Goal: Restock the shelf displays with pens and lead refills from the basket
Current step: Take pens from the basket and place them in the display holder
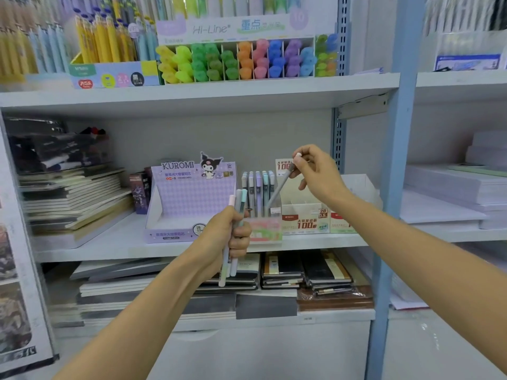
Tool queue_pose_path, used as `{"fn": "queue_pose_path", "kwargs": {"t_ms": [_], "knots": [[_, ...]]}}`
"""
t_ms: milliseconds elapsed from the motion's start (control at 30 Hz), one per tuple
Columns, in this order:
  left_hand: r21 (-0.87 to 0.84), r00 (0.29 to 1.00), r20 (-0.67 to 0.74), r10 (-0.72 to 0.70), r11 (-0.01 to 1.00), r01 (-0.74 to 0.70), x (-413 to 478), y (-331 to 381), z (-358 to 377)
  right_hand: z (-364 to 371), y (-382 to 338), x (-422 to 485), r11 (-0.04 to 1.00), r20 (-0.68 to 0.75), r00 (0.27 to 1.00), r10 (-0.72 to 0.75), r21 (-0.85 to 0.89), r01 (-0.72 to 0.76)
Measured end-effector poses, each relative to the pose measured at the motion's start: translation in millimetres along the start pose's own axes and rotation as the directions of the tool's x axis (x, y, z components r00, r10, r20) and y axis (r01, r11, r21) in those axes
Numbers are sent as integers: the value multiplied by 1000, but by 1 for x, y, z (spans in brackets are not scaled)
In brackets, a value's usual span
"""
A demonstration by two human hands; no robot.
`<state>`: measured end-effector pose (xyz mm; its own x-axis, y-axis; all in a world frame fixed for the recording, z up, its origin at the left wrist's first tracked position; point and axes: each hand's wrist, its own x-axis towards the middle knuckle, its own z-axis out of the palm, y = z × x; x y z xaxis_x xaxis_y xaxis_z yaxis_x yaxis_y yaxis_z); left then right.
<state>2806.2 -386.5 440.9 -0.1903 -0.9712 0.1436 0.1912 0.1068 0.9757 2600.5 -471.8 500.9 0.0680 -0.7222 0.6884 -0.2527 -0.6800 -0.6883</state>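
Observation:
My left hand (230,234) grips a small bunch of pastel pens (238,200), pink, grey and teal, upright in front of the middle shelf. My right hand (315,174) pinches the top of a grey pen (279,189) that slants down into a clear pen holder (263,229) with a pink-green front. Several pastel pens (258,185) stand upright in that holder. Left of it sits an empty purple Kuromi lead-refill display box (189,198). Right of it stands a white lead-refill box (307,218) marked 2B 0.5. The basket is not in view.
Stacked notebooks (74,198) fill the middle shelf's left end. The upper shelf (247,91) carries a highlighter display (236,61) and yellow and blue pens (104,42). Dark notebooks (301,270) lie on the lower shelf. A blue upright post (395,187) stands to the right, with paper stacks (455,193) beyond.

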Motion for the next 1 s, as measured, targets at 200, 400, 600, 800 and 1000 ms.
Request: {"fn": "queue_pose_path", "kwargs": {"t_ms": [200, 400, 600, 800, 1000], "knots": [[-7, 997, -24, 68, 998, -68, 4, -5, -6, 16, 6, 8, 986, 66, 995, -73, -146, 82], [28, 993, 15, 120, 992, -120, 3, -14, -13, 29, 14, 11, 954, 179, 978, -107, -259, 152], [20, 992, 5, 127, 992, -127, 6, -16, -18, 28, 16, 20, 957, 247, 967, -67, -260, 133], [29, 995, 5, 103, 994, -103, 6, -21, -20, 39, 25, 15, 919, 94, 985, -142, -358, 166], [74, 993, 11, 114, 991, -115, 2, -18, -18, 40, 18, 7, 923, 61, 992, -110, -364, 125]]}}
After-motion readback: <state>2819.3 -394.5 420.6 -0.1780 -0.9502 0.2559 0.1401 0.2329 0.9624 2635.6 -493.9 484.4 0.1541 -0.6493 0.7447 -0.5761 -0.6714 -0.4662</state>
